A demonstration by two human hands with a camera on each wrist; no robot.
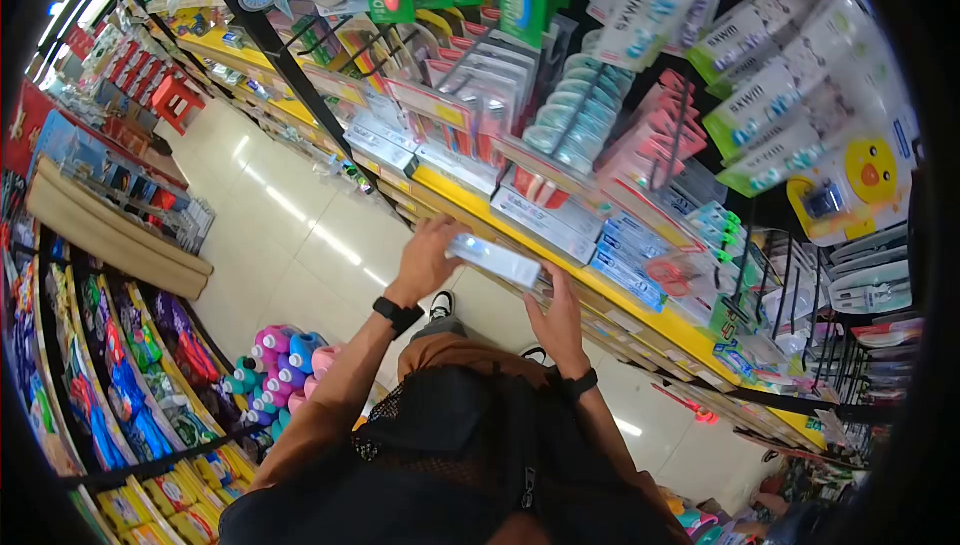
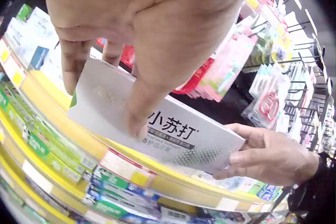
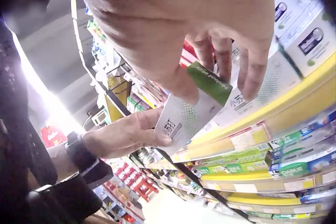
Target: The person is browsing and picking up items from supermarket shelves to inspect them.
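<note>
A long white toothpaste box (image 1: pixel 495 260) with a green end is held level in front of the yellow shelf (image 1: pixel 560 255). My left hand (image 1: pixel 432 250) grips its left end, thumb on the printed face (image 2: pixel 173 129) and fingers behind. The other end is pinched by my right hand (image 1: pixel 556 303), whose fingers (image 3: pixel 226 61) curl over the green end flap (image 3: pixel 209 82). In the left wrist view the right hand (image 2: pixel 265 157) shows at the box's far end. In the right wrist view the left hand (image 3: pixel 128 135) holds the box (image 3: pixel 181 119) from below.
Shelves of boxed toothpaste (image 1: pixel 625 275) run below pegs hung with toothbrush packs (image 1: pixel 590 105). Across the tiled aisle (image 1: pixel 290 235) stands another rack of packets (image 1: pixel 110 385), with pink and teal bottles (image 1: pixel 280 365) at its end.
</note>
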